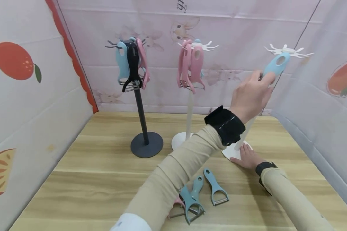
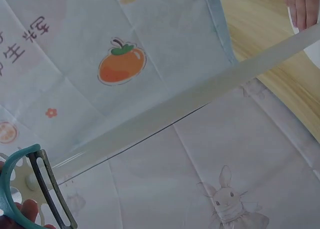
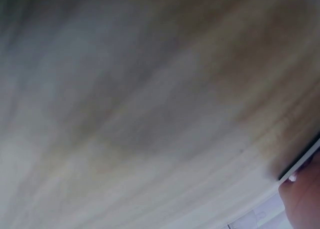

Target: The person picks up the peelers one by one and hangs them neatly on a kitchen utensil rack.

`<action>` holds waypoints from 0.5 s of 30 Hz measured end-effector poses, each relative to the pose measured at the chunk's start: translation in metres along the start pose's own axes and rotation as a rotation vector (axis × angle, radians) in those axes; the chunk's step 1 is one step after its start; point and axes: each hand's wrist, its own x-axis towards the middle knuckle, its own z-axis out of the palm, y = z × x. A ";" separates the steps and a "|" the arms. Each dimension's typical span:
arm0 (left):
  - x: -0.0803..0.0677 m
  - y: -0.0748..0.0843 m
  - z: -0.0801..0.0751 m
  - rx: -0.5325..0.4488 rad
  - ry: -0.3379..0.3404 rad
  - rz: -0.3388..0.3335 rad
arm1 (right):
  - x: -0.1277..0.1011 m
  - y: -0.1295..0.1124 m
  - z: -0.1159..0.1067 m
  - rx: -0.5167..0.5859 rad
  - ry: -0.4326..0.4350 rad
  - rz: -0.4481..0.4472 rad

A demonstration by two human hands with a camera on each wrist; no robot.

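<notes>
Stretched up to the right, my left hand (image 1: 251,94) grips a light blue peeler (image 1: 277,64) by its blade end. The handle's hole points up, at the hooks of the right white rack (image 1: 286,50); whether a hook passes through the hole I cannot tell. In the left wrist view the peeler's metal blade (image 2: 52,189) shows beside the rack's pole (image 2: 165,111). My right hand (image 1: 249,156) rests with extended fingers on that rack's round white base (image 1: 228,153). Only part of this hand (image 3: 305,194) shows in the blurred right wrist view.
A black rack (image 1: 141,118) carries blue, black and pink peelers. The middle white rack (image 1: 189,112) holds several pink ones and some blue. On the wooden table lie a single blue peeler (image 1: 215,187) and a small pile of blue peelers (image 1: 191,205) with a pink one.
</notes>
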 end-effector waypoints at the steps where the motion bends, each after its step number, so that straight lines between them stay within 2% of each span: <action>1: 0.001 0.001 0.001 0.010 -0.007 -0.008 | -0.001 0.000 -0.001 0.009 -0.006 0.002; 6: 0.004 0.006 0.005 0.095 -0.020 0.006 | -0.006 0.001 -0.004 0.046 -0.030 0.021; 9: 0.004 0.007 0.006 0.170 0.008 0.031 | -0.004 0.000 -0.002 0.050 -0.025 0.015; 15: 0.007 0.007 0.006 0.287 0.038 0.040 | 0.002 -0.004 0.002 0.058 0.005 -0.013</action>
